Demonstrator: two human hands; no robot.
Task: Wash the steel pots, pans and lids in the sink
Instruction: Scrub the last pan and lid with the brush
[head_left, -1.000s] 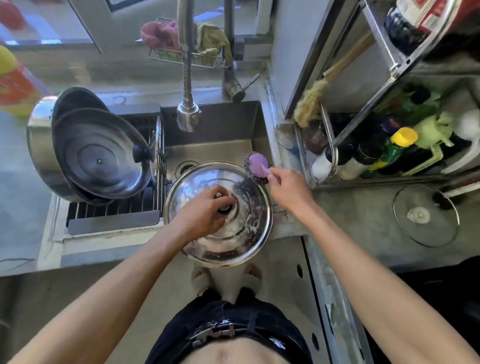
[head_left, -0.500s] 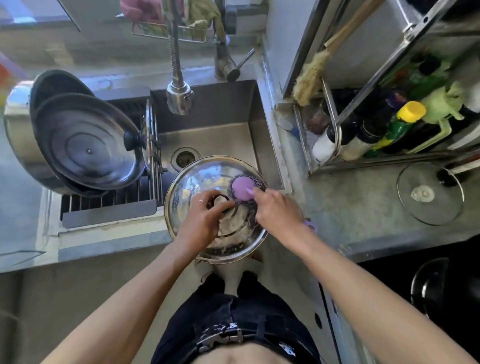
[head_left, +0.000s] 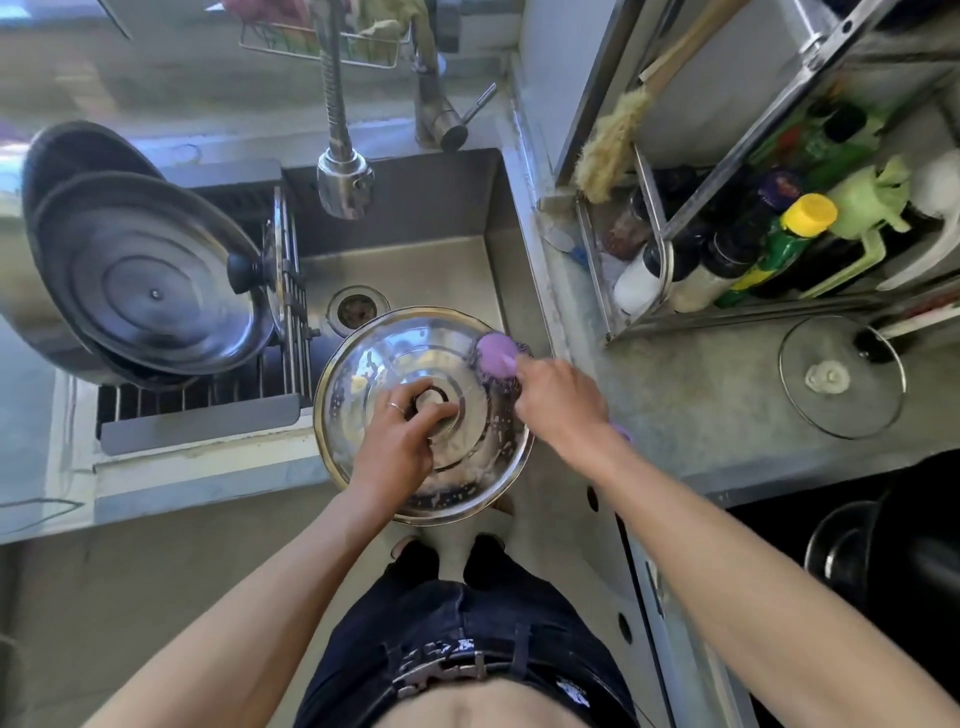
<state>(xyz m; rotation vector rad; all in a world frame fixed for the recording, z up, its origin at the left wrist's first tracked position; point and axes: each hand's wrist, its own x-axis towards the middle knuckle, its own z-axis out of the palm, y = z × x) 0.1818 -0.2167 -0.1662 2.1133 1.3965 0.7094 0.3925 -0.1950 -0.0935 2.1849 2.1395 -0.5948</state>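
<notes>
One round steel lid (head_left: 415, 364), soapy, over the sink's (head_left: 447, 260) near edge; left hand (head_left: 400, 441) pinches its knob. Right hand (head_left: 558, 402) grips one purple-backed wire scrubber (head_left: 496, 356) on the rim. Two dark domed lids (head_left: 150, 280) on rack (head_left: 208, 400). One glass lid (head_left: 841, 376) on surface.

Scrubber swept back out to the lid's rim

The right hand (head_left: 558, 397) has carried the purple scrubber (head_left: 496, 355) from beside the knob, half a second ago, to the steel lid's (head_left: 374, 364) far right edge, near where it was a second ago.
</notes>
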